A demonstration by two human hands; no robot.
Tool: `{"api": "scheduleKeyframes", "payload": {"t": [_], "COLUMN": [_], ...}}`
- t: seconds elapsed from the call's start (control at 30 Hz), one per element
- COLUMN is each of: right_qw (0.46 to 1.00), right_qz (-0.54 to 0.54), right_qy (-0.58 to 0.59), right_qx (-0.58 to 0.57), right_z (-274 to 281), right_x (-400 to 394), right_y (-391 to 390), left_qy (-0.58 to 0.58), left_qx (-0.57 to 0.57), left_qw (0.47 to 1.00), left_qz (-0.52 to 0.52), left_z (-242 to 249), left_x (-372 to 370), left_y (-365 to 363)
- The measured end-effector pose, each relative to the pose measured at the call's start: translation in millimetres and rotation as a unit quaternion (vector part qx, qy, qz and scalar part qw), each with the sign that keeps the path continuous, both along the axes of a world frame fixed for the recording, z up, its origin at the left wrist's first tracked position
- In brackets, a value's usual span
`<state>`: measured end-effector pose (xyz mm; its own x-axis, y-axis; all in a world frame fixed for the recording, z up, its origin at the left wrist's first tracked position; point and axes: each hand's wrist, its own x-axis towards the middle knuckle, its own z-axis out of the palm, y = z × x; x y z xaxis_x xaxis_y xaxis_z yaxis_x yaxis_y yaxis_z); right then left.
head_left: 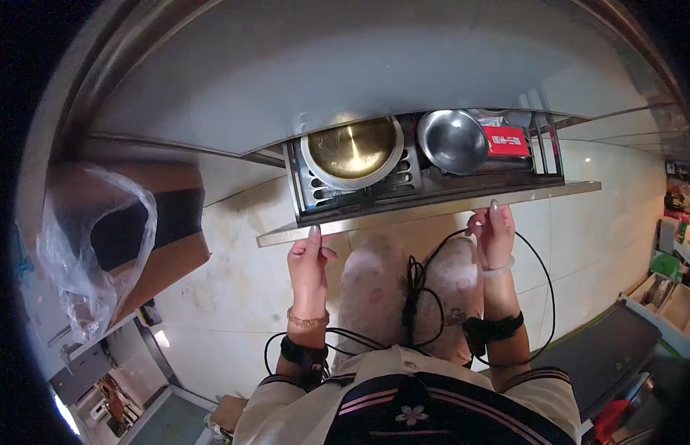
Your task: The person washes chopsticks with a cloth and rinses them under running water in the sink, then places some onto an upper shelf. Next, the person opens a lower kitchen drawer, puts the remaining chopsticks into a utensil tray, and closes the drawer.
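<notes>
A pulled-out drawer (426, 211) juts from beneath the grey counter in front of me. My left hand (308, 268) is at the left part of its front panel, thumb against the panel and fingers curled. Further right, my right hand (495, 236) pinches the panel's lower edge the same way. Inside the drawer, a round pot or bowl with a gold-coloured interior (352, 152) sits on a slotted rack (404, 174) at the left. A dark metal bowl (453, 141) lies right of it, beside a red packet with white characters (508, 141).
A cardboard box (171, 274) with a clear plastic bag (100, 297) stands on the left. Black cable (545, 259) loops across my lap and past my right arm. White bins (668, 304) and assorted goods line the right side. Pale tiles (226, 297) cover the floor.
</notes>
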<state>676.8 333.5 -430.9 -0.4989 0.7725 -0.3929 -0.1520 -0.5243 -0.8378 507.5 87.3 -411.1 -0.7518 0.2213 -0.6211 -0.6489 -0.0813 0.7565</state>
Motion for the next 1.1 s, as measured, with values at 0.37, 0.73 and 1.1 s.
{"api": "scheduleKeyframes", "payload": {"t": [0.37,0.73,1.1], "right_qw": [0.999,0.996,0.978], "right_qz": [0.014,0.018,0.075], "right_qy": [-0.001,-0.087,-0.191], "right_qx": [-0.035,-0.008,-0.044], "right_z": [0,5,32], "right_x": [10,20,30], "right_y": [4,3,3], "left_qy": [-0.065,-0.119,-0.377], "left_qx": [0.037,0.000,-0.089], "left_qw": [0.997,0.990,0.911], "left_qz": [-0.028,-0.069,-0.138], "left_z": [2,12,43], "left_x": [5,10,-14], "left_y": [-3,-12,-22]}}
